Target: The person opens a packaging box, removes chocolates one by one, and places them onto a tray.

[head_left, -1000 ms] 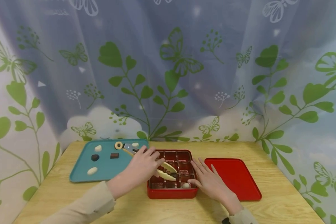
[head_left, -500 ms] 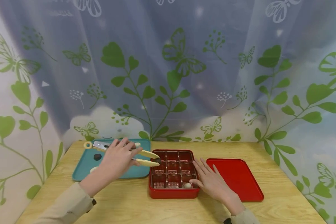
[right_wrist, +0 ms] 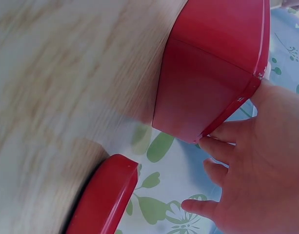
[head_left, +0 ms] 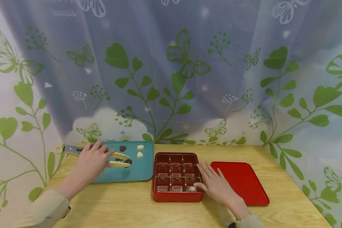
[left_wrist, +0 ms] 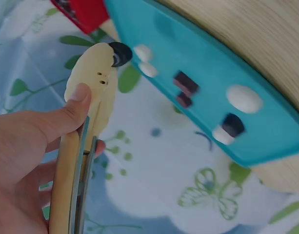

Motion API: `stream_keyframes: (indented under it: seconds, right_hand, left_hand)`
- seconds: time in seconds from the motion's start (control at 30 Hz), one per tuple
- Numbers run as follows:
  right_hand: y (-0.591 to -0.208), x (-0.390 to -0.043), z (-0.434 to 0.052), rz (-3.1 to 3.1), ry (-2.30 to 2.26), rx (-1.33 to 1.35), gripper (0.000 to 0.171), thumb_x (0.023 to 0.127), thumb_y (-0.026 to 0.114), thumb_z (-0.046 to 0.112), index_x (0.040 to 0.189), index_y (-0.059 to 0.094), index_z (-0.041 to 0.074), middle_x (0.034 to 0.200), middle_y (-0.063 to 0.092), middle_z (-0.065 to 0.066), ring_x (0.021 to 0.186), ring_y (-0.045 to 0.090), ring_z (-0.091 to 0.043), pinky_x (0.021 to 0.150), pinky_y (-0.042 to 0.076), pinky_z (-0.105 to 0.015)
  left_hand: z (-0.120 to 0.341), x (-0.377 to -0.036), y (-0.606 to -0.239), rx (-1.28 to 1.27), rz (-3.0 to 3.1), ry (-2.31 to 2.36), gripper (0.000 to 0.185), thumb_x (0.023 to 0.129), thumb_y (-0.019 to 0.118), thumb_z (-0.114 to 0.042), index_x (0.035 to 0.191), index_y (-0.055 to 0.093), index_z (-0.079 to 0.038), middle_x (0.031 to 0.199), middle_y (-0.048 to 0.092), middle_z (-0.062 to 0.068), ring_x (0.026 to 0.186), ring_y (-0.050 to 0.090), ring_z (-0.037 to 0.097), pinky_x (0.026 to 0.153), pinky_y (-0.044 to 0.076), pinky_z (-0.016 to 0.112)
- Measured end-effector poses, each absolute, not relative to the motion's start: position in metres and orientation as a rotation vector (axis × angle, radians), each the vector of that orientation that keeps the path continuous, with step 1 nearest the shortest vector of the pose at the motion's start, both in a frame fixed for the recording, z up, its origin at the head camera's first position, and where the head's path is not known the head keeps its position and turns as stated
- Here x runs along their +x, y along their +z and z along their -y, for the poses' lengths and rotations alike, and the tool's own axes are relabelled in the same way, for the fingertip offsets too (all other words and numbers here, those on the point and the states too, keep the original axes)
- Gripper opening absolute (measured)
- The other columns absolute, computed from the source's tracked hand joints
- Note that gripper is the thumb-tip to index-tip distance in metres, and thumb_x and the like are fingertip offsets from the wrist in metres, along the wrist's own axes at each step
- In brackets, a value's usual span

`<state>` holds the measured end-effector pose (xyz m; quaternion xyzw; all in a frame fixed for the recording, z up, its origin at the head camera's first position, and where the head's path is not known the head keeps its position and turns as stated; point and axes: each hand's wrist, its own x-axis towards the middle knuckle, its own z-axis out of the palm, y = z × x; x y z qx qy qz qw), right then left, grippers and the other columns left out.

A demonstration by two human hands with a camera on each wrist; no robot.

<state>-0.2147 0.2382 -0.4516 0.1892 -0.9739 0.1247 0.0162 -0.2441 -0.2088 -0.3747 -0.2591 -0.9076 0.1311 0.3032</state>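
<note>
My left hand (head_left: 92, 160) grips a pair of tongs (head_left: 120, 164) with cream-coloured tips and metal arms. Pinched between the tips is a small dark chocolate (head_left: 128, 161), held in the air over the teal tray (head_left: 142, 174); the left wrist view also shows this dark chocolate (left_wrist: 121, 54) at the tips. My right hand (head_left: 218, 186), fingers straight, rests along the right rim of a red box (head_left: 176, 198) divided into several compartments. One white chocolate (head_left: 192, 189) lies in the front right compartment, close to my thumb.
On the tray sit a dark heart-shaped chocolate (head_left: 122, 148), a white oval one (head_left: 140, 147) and a white triangular one (head_left: 140, 155). Several more show in the left wrist view, including a white oval (left_wrist: 244, 98). A red lid (head_left: 240, 183) lies right of the box.
My left hand has carried the tongs, with the dark chocolate in their tips, left from over the red box to over the tray. My right hand stays at the box rim.
</note>
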Motion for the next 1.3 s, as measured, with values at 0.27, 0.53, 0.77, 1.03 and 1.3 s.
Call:
stream_keyframes:
  seconds: [0.27,0.53,0.77,1.03,1.3]
  right_hand:
    - [-0.450,-0.215,-0.238,3.051,0.402,0.583,0.080,0.101,0.050,0.056,0.162,0.026,0.009,0.168,0.018,-0.011,0.155,0.016,-0.033,0.118,0.015,-0.068]
    - [-0.451,-0.216,-0.238,3.061,0.417,0.590,0.080,0.102,0.051,0.055,0.162,0.025,0.009,0.168,0.017,-0.011,0.155,0.014,-0.034,0.118,0.014,-0.068]
    - [-0.449,-0.214,-0.238,3.050,0.409,0.591,0.080,0.101,0.050,0.055,0.162,0.026,0.008,0.168,0.018,-0.013,0.155,0.016,-0.035,0.118,0.015,-0.068]
    - [-0.451,-0.215,-0.240,3.047,0.407,0.587,0.080,0.102,0.049,0.056,0.162,0.025,0.009,0.168,0.017,-0.011,0.155,0.015,-0.034,0.118,0.015,-0.068]
    - [-0.447,-0.216,-0.240,3.060,0.429,0.602,0.080,0.102,0.049,0.055,0.162,0.023,0.010,0.168,0.017,-0.010,0.156,0.012,-0.033,0.118,0.014,-0.067]
  left_hand:
    - [0.223,-0.254,-0.385,-0.711,2.458,0.532,0.035,0.074,0.084,-0.040,0.098,0.076,-0.015,0.085,0.063,0.005,0.086,0.051,0.028,0.068,0.040,0.039]
    - [0.228,-0.266,-0.400,-0.770,2.504,0.514,0.033,0.075,0.084,-0.042,0.093,0.075,-0.017,0.088,0.064,0.004,0.085,0.049,0.028,0.071,0.043,0.040]
    - [0.225,-0.260,-0.398,-0.680,2.511,0.448,0.039,0.075,0.086,-0.039,0.103,0.076,-0.014,0.093,0.066,0.007,0.090,0.053,0.031,0.070,0.044,0.043]
    - [0.208,-0.250,-0.389,-0.683,2.448,0.288,0.055,0.072,0.087,-0.045,0.116,0.077,-0.014,0.098,0.067,0.008,0.092,0.056,0.031,0.071,0.048,0.046]
    - [0.176,-0.243,-0.386,-0.766,2.414,0.268,0.049,0.077,0.086,-0.039,0.118,0.075,-0.016,0.102,0.067,0.007,0.094,0.056,0.030,0.074,0.048,0.045]
